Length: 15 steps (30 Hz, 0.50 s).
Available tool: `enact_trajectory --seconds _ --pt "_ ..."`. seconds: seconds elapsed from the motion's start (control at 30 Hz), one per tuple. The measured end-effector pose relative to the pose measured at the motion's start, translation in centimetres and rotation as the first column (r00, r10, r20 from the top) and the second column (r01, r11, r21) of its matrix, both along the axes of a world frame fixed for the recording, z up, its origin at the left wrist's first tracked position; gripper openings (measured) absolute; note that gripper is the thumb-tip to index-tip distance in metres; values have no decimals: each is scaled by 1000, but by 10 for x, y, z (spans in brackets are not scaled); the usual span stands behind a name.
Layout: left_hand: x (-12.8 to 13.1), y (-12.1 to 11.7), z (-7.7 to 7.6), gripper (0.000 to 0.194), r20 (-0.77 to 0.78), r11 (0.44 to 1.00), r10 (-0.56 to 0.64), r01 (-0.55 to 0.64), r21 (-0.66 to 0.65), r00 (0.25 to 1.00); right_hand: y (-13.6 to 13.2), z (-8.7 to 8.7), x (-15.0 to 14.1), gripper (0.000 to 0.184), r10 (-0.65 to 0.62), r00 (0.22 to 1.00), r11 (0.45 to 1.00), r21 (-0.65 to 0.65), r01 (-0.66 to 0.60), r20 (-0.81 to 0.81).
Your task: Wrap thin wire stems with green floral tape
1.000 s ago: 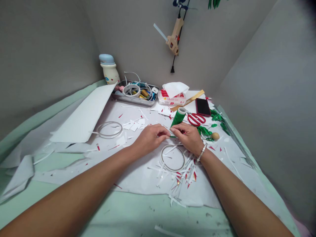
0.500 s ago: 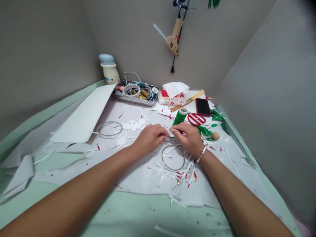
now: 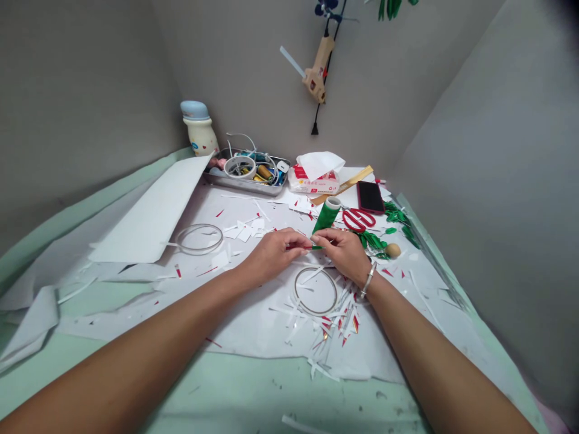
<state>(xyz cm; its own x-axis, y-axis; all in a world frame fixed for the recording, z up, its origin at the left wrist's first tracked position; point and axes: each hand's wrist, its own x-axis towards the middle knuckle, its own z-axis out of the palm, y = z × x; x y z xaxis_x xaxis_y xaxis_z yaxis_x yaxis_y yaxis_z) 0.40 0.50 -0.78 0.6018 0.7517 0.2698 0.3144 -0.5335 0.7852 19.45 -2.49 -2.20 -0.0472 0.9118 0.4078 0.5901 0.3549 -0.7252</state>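
Between my two hands runs a thin red-and-green strip (image 3: pixel 316 247), too small to make out its exact kind. My left hand (image 3: pixel 281 250) pinches its red end with thumb and forefinger. The fingertips of my right hand (image 3: pixel 346 250) are closed at the green end. Just behind the right hand a spool of green thread (image 3: pixel 326 216) leans, its lower part hidden by the fingers. Below both hands lies a ring of wire or tubing (image 3: pixel 296 289) among paper scraps.
Red-handled scissors (image 3: pixel 358 220), a phone (image 3: pixel 371 198), green leaf shapes (image 3: pixel 373 242) and a round wooden ball (image 3: pixel 393 250) lie right. Behind are a tissue pack (image 3: pixel 314 182) and a metal tray (image 3: pixel 253 187). A coil (image 3: pixel 199 239) lies left. A glue gun (image 3: pixel 319 69) hangs on the wall.
My left fingers have shifted slightly, and more of the strip, with its red part, now shows between the hands. The view has moved a little.
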Motion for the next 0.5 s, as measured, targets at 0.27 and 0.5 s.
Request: enact_trajectory --seconds 0.27,0.5 --pt "-3 3 -1 17 24 988 157 -157 -2 987 -5 1 -5 16 94 974 995 18 -100 206" --pt "-4 2 -1 17 -112 960 243 -223 166 963 -15 14 -16 15 152 925 959 172 -223 348"
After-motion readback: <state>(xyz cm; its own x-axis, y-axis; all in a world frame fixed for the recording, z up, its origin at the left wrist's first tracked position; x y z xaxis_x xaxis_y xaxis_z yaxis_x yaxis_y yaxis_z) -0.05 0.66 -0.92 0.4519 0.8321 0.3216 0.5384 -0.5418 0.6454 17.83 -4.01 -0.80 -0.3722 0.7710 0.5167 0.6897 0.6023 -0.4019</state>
